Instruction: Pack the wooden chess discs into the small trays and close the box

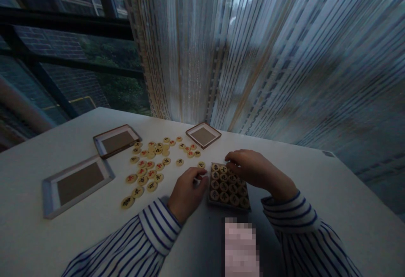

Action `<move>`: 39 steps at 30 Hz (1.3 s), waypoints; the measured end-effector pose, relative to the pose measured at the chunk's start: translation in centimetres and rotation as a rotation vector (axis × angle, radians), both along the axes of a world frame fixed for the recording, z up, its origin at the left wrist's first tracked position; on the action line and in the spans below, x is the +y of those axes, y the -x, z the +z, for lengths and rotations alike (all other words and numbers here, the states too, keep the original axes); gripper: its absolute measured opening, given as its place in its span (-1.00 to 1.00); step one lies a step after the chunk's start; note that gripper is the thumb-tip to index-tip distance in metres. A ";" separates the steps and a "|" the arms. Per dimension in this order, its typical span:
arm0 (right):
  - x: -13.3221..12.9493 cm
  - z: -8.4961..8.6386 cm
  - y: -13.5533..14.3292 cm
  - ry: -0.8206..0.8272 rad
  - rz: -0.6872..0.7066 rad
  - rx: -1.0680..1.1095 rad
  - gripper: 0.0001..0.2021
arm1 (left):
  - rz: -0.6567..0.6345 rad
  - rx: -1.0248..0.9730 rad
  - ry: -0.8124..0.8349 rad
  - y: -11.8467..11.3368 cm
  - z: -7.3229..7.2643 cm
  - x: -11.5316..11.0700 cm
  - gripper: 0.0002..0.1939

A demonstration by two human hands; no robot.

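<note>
A square box [228, 206] sits in front of me, filled with rows of round, light wooden Chinese chess pieces [224, 187] marked with dark characters. My right hand [253, 168] reaches over the box's far right part. Its fingers bend down close together at the back row, and whatever is between the fingertips is hidden. Beside the box's left edge rests my left hand [189, 190], fingers loosely curled, with a gap between thumb and forefinger and nothing visible in it. A single loose piece [201, 164] lies just beyond the left fingertips.
Several loose chess pieces [152, 174] with red or dark characters are scattered left of centre on the white table [104, 234]. Box lids or trays stand around them: a large one [47, 196], a brown-rimmed one [100, 152] and a small one [204, 146]. A string curtain [196, 57] hangs behind.
</note>
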State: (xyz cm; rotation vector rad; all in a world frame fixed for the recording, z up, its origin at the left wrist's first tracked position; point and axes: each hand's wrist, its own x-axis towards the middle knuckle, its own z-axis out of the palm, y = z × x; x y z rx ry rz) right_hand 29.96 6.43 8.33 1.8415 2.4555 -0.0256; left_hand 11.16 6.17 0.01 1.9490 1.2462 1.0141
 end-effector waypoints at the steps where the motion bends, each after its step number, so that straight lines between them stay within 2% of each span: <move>1: 0.0 0.0 0.3 -0.012 0.007 0.017 -0.74 | 0.005 0.006 -0.029 0.1 0.0 0.1 -0.82; 5: -0.1 -0.2 1.3 -0.048 0.018 0.085 -0.75 | 0.028 0.048 -0.096 0.7 0.4 0.5 -0.85; 11: 0.2 -0.7 2.7 -0.116 -0.009 0.175 -0.76 | 0.042 0.185 -0.102 2.6 1.4 1.3 -0.82; 18: 2.0 -0.7 4.4 -0.072 0.059 0.155 -0.74 | 0.135 0.373 -0.206 5.6 2.5 3.2 -0.73; 25: 5.2 -0.8 6.8 -0.016 0.107 0.156 -0.76 | 0.189 0.476 -0.241 7.0 1.8 3.9 -0.64; 33: 9.0 -1.6 9.9 -0.008 0.099 0.077 -0.69 | 0.210 0.480 -0.199 7.0 1.6 4.1 -0.65; 39: 10.5 -2.6 11.9 -0.021 0.066 0.030 -0.65 | 0.229 0.486 -0.184 7.0 1.6 4.2 -0.66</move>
